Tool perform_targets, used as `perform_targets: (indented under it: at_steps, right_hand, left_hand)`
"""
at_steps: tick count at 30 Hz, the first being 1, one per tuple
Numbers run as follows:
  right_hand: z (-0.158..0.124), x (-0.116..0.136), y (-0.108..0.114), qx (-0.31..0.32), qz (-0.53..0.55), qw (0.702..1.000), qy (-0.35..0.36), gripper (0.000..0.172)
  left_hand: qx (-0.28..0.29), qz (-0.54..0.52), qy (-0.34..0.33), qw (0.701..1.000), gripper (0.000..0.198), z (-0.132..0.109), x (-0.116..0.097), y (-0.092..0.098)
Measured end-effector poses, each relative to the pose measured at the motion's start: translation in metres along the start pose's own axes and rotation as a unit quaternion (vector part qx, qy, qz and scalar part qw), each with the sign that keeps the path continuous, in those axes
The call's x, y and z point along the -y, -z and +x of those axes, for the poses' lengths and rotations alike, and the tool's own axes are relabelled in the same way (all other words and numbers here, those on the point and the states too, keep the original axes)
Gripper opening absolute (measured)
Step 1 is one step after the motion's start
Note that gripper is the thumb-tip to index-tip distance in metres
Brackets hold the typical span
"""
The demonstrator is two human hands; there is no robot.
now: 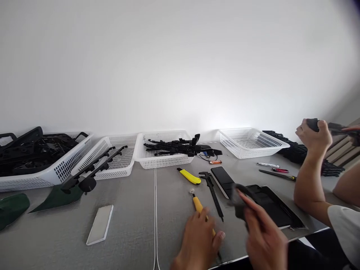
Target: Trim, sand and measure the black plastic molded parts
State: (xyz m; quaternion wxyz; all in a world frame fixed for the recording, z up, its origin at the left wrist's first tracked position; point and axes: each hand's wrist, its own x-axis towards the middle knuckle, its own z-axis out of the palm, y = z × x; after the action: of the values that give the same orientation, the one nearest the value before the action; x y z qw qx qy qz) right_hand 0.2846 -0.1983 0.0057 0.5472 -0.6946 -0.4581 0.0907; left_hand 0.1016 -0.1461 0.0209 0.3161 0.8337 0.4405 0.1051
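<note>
My left hand (200,240) lies low at the table's near edge, its fingers curled over the handle of a yellow-handled tool (197,203) whose small tip points away from me. To its right, my right hand (263,234) is closed on a black plastic part (238,198), which is blurred by motion and held just above the table. A black caliper (211,189) lies between the two hands. Just beyond the right hand are a black flat tray (274,206) and a dark phone-like slab (222,180).
Several white baskets line the wall: far left (66,165) full of black parts, two in the middle (119,165) (165,159), one at the right (251,144). A yellow utility knife (189,176), a white block (100,224), green pieces (56,198) and pens (277,173) lie about. A co-worker's hand (313,135) holds a black part at the right.
</note>
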Motion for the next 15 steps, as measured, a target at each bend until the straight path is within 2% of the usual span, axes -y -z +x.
perform_targets:
  at_steps: [1,3,4,7,9,12,15]
  right_hand:
    - [0.012,0.008,-0.022,0.005,-0.018,1.0,0.0,0.052]
    - [0.035,0.016,-0.066,0.085,-0.046,0.995,0.013,0.053]
    - [0.044,0.016,-0.087,0.127,-0.063,0.99,0.026,0.054]
    - [0.058,0.003,-0.132,0.166,-0.081,0.982,0.029,0.055]
    - [0.058,-0.01,-0.148,0.181,-0.093,0.979,0.022,0.059]
    - [0.052,-0.021,-0.156,0.205,-0.107,0.973,0.023,0.062]
    - [0.042,-0.019,-0.156,0.244,-0.111,0.963,0.038,0.063]
  left_hand:
    - [-0.002,0.015,0.018,1.0,0.027,-0.001,0.002,0.001]
    - [-0.012,0.047,0.044,0.998,0.029,-0.008,0.013,0.002]
    - [-0.023,0.061,0.05,0.997,0.031,-0.013,0.021,0.003]
    - [-0.079,0.072,0.056,0.993,0.03,-0.035,0.051,0.007]
    - [-0.127,0.062,0.071,0.987,0.033,-0.05,0.071,0.013]
    - [-0.13,0.048,0.103,0.985,0.035,-0.069,0.094,0.028]
    - [-0.132,0.053,0.12,0.983,0.041,-0.081,0.11,0.042]
